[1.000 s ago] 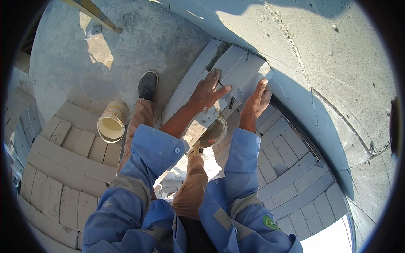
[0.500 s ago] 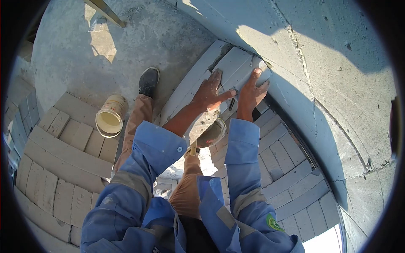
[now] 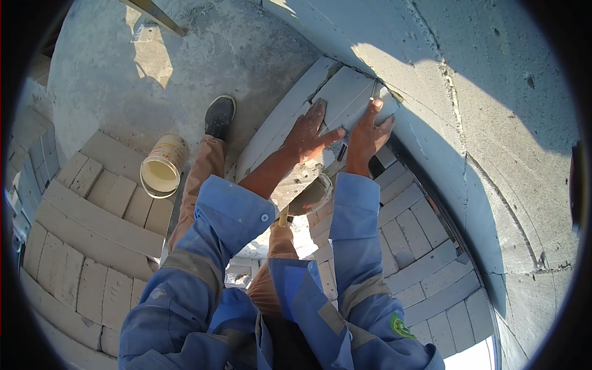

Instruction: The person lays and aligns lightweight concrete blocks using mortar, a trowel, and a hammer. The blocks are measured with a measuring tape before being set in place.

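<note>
A pale grey block (image 3: pixel 348 92) lies along the top of a low course against the wall. My left hand (image 3: pixel 306 134) rests flat on the block, thumb and fingers spread. At the block's right end is my right hand (image 3: pixel 368 137), its thumb on the top face and its fingers apart toward the wall. A thin nail (image 3: pixel 374 90) stands just beyond that thumb, and a fine string runs from it across the block. A small dark strip (image 3: pixel 341 152) shows between my hands. Below my left wrist, a mortar-smeared bucket (image 3: pixel 311 196) is partly hidden.
Stacked blocks (image 3: pixel 105 222) stand on the left, with more stacked blocks (image 3: pixel 425 259) at lower right. A cream bucket (image 3: pixel 163 166) sits near my shoe (image 3: pixel 220 117). The large grey wall (image 3: pixel 493 123) rises on the right. A timber piece (image 3: pixel 154 16) slants at the top left.
The view has shifted slightly. Both hands keep nearly the same place on the block.
</note>
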### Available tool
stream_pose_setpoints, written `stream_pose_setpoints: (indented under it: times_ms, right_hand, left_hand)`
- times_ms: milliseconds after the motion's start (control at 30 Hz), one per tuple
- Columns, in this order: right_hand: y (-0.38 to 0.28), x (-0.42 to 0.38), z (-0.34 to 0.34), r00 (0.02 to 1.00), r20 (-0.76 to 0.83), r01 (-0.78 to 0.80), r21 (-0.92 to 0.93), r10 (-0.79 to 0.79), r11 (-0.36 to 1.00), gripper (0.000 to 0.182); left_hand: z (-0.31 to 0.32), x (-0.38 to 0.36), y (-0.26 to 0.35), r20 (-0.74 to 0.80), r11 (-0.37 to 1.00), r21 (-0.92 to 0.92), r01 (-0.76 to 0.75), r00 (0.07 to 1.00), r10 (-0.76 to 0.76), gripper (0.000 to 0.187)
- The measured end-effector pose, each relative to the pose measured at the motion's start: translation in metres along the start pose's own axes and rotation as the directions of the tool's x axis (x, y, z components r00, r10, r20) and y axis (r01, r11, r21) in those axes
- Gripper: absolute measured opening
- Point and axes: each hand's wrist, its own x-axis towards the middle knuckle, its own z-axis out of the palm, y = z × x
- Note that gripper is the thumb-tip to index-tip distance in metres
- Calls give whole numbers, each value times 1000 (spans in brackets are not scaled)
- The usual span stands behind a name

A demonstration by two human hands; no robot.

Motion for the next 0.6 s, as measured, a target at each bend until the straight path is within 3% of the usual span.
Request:
stream_pose_setpoints:
  times_ms: [100, 200, 400, 467, 600]
  right_hand:
    - [16, 8, 9, 997, 66, 45, 29, -47, 999, 108]
    - [9, 6, 12, 997, 75, 4, 116, -13, 993, 105]
    - [3, 3, 11, 1000, 27, 5, 24, -5, 1000, 105]
    - [5, 3, 10, 1000, 26, 17, 23, -17, 1000, 105]
    - [-1, 2, 7, 997, 71, 25, 58, -29, 998, 103]
  left_hand:
    - [-1, 4, -4, 23, 999, 23, 25, 999, -26, 125]
    - [-3, 8, -6, 41, 996, -54, 65, 997, -63, 125]
    - [-4, 5, -3, 26, 995, -97, 24, 999, -22, 119]
    - [-2, 5, -3, 21, 1000, -16, 21, 1000, -20, 122]
    - [-2, 6, -4, 47, 998, -35, 45, 998, -44, 125]
